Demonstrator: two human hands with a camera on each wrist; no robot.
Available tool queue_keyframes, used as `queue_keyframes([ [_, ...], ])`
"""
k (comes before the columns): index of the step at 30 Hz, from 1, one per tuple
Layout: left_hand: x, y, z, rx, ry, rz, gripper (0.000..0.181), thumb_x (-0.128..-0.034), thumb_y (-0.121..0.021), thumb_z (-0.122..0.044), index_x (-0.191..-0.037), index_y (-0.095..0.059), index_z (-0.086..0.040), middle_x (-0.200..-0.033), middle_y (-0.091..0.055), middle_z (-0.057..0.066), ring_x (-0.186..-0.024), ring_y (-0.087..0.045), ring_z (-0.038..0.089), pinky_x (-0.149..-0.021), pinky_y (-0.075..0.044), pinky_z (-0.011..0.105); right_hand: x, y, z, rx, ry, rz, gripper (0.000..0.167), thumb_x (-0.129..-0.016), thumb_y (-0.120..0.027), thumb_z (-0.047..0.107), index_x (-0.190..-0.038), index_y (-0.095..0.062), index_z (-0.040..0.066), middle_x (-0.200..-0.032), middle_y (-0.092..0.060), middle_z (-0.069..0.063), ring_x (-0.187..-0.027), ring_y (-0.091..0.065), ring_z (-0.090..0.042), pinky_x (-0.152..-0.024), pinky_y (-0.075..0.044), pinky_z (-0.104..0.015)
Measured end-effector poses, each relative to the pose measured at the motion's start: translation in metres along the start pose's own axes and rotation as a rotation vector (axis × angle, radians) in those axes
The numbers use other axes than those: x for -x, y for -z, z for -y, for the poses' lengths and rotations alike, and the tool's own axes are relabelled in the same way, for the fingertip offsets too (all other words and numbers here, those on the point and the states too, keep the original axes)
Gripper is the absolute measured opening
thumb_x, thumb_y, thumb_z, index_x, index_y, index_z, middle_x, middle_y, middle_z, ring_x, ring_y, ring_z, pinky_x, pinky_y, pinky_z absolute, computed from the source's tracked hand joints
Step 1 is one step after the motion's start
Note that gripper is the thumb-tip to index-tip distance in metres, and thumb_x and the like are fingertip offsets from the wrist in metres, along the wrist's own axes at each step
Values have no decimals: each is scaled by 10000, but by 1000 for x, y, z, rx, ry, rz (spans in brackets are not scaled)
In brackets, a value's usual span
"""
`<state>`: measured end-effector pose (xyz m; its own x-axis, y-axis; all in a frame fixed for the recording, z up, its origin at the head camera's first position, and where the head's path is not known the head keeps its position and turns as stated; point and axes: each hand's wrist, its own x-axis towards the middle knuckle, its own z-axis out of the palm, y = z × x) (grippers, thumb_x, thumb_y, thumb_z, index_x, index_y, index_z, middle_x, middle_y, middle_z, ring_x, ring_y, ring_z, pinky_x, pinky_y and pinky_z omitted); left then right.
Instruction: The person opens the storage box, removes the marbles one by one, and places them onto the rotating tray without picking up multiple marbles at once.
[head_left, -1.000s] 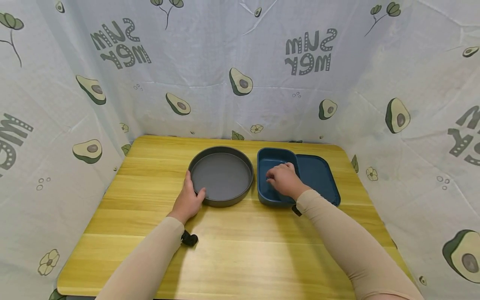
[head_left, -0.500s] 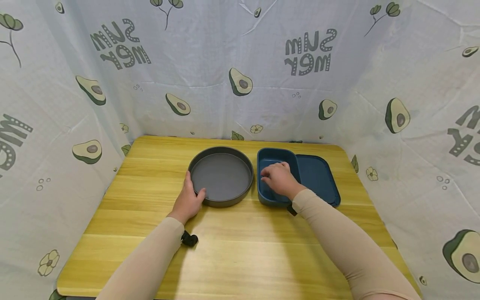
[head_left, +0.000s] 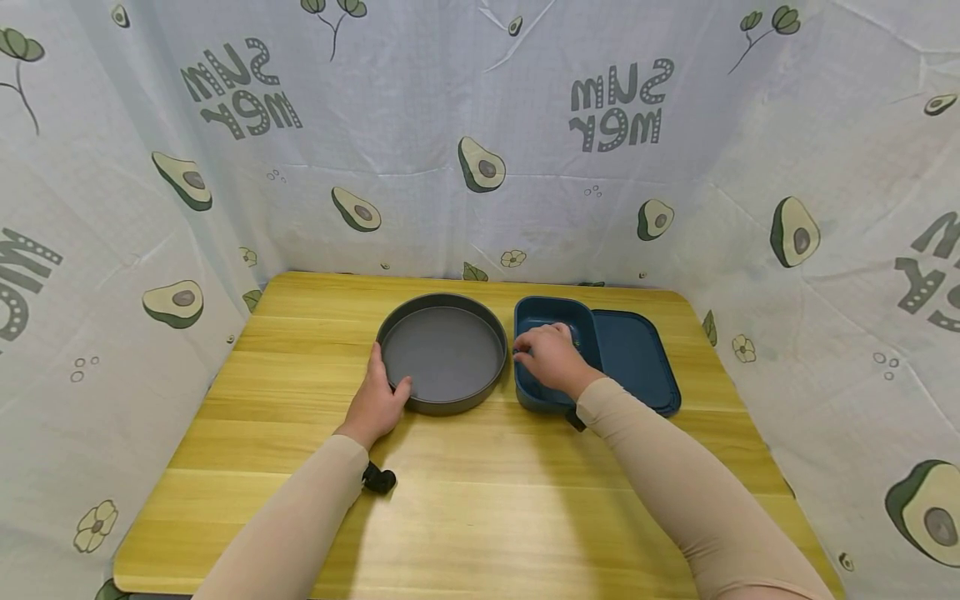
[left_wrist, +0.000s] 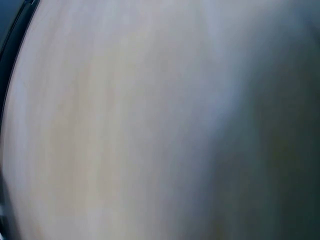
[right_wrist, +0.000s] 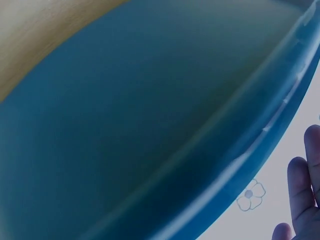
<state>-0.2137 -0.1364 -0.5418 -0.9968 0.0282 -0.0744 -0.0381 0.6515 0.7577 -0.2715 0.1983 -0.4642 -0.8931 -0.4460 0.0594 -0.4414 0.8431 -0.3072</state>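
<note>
In the head view, I see the grey pan (head_left: 446,354) resting on the surface (head_left: 450,508), a person's left hand (head_left: 375,404) at its near left edge, thumb at the rim, spread away from the fingers along the outer wall. Just right of the pan sits the blue box (head_left: 555,311); farther right of the pan, past the box, lies a lid (head_left: 639,358). The right hand (head_left: 553,360) is over the box, fingers bent, tips toward the pan; I can't tell whether they pinch anything. Behind the pan hangs an avocado-print curtain (head_left: 420,117).

The left wrist view is mostly blurred surface, pale then shadowed.

In the right wrist view, the box looms large, the right hand's fingers (right_wrist: 300,192) at lower right against the curtain.
</note>
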Motion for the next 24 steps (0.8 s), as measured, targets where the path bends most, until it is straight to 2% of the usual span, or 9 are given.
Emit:
queue_keyframes([
  [14, 1, 0, -1, 3, -10, -12, 954, -1078, -511, -413, -1681, 143, -68, -1778, 28, 172, -1635, -138, 387, -1313, -193, 563, -5, 3, 14, -19, -9, 8, 190, -1011, -723, 215, -1150, -806, 116, -1070, -792, -18, -1100, -683, -267, -1157, -333, -619],
  [24, 0, -1, 1, 5, -7, -2, 963, -1075, -502, -441, -1680, 165, -97, -1780, 48, 146, -1639, -133, 373, -1316, -194, 555, -8, 2, 19, -31, -15, 13, 195, -1010, -727, 204, -1154, -806, 99, -1055, -793, -24, -1104, -685, -269, -1177, -327, -616],
])
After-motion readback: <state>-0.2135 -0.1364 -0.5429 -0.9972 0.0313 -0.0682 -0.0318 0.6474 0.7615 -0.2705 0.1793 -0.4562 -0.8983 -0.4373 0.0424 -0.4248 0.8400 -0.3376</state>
